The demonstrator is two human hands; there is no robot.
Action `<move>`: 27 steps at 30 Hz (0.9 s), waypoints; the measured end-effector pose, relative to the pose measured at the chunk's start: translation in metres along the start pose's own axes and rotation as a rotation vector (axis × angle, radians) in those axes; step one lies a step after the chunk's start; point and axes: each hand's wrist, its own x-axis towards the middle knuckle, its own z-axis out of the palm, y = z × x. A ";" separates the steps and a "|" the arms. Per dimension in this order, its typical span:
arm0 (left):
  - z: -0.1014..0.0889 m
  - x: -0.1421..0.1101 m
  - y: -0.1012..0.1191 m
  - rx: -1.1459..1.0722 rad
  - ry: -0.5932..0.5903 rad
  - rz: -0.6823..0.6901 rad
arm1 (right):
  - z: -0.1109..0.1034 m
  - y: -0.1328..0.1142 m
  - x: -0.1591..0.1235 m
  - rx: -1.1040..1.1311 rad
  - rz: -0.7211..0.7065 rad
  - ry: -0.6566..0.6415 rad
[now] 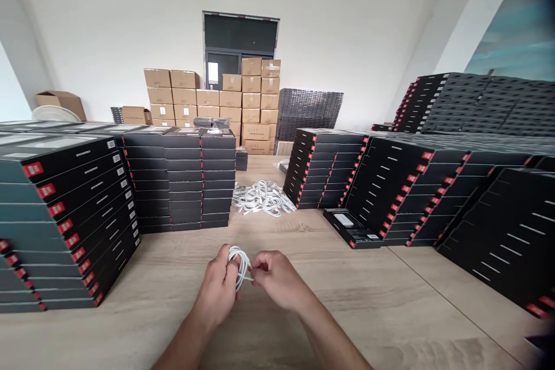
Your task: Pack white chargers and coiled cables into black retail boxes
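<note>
A white cable (240,260), wound into a small coil, is held above the wooden table (277,335). My left hand (222,280) is closed round the coil's left side. My right hand (274,277) pinches at the coil's right side, where a short length of the cable sticks out; the fingertips hide its end. Beyond the hands lies a heap of white cables (262,198) on the table. To the right an open black box (352,230) holds a white item, too small to make out.
Stacks of black boxes with red labels stand left (104,202) and right (390,185) of the hands, with a further stack (184,179) at the centre left. Cardboard cartons (251,98) are piled against the back wall. A seam crosses the tabletop at the right.
</note>
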 end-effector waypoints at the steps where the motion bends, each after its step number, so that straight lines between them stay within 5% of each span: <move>1: 0.000 0.001 -0.001 0.003 0.007 -0.005 | -0.001 0.001 -0.001 -0.008 -0.005 -0.019; 18: 0.001 -0.003 -0.005 -0.132 -0.177 -0.136 | -0.013 0.004 -0.006 -0.125 -0.189 -0.210; 22: 0.000 -0.003 0.000 -0.210 -0.296 -0.231 | -0.006 0.004 -0.004 -0.109 -0.238 -0.123; 27: -0.001 -0.001 0.006 -0.297 -0.270 -0.261 | -0.001 -0.002 -0.002 -0.005 -0.237 0.093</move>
